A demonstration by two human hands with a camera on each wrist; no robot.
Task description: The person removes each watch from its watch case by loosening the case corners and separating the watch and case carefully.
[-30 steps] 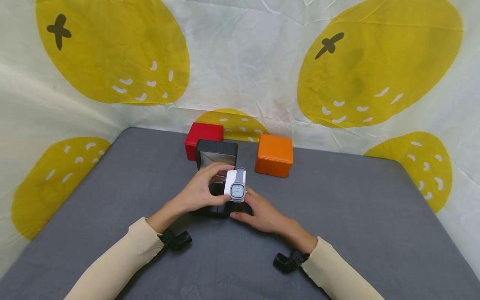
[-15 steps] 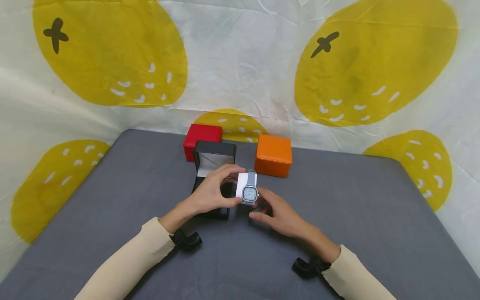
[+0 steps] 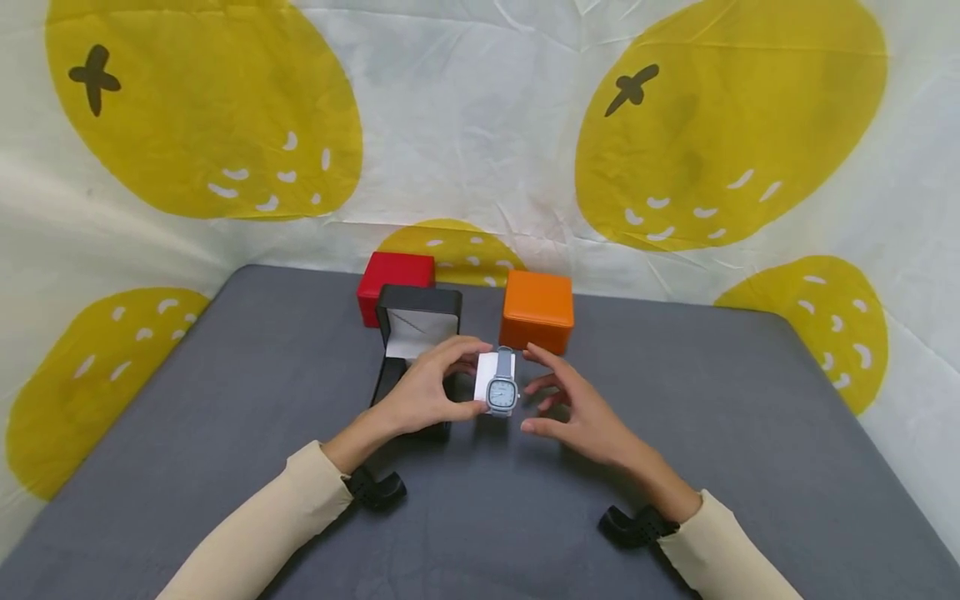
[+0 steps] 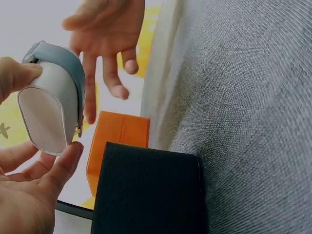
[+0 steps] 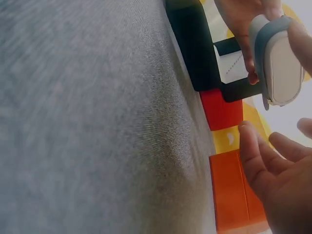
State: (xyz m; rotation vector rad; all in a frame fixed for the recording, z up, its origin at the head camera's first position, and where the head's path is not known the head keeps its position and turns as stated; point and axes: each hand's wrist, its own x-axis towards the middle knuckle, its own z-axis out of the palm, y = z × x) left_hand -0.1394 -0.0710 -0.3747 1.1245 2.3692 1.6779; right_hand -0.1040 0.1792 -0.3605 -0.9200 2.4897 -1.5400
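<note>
My left hand (image 3: 423, 390) pinches a white watch cushion (image 3: 484, 375) between thumb and fingers, above the table. A wristwatch (image 3: 502, 393) with a square pale face and grey-blue strap is wrapped round the cushion, dial facing up toward the head camera. In the left wrist view the cushion's pale oval end (image 4: 43, 119) shows. To the right of the watch, my right hand (image 3: 583, 414) is held apart with fingers spread and nothing in them. Behind my left hand, a black watch box (image 3: 418, 297) stands with its lid raised, white lining showing; my left hand hides part of its base.
A red box (image 3: 393, 275) sits behind the black box. An orange box (image 3: 537, 315) stands just beyond the watch and right hand. Grey cloth covers the table (image 3: 750, 433), and a white curtain (image 3: 465, 108) with yellow fruit prints hangs at the back.
My left hand has carried the watch and cushion rightward, away from over the black box. My right hand has let go, moved right and spread its fingers.
</note>
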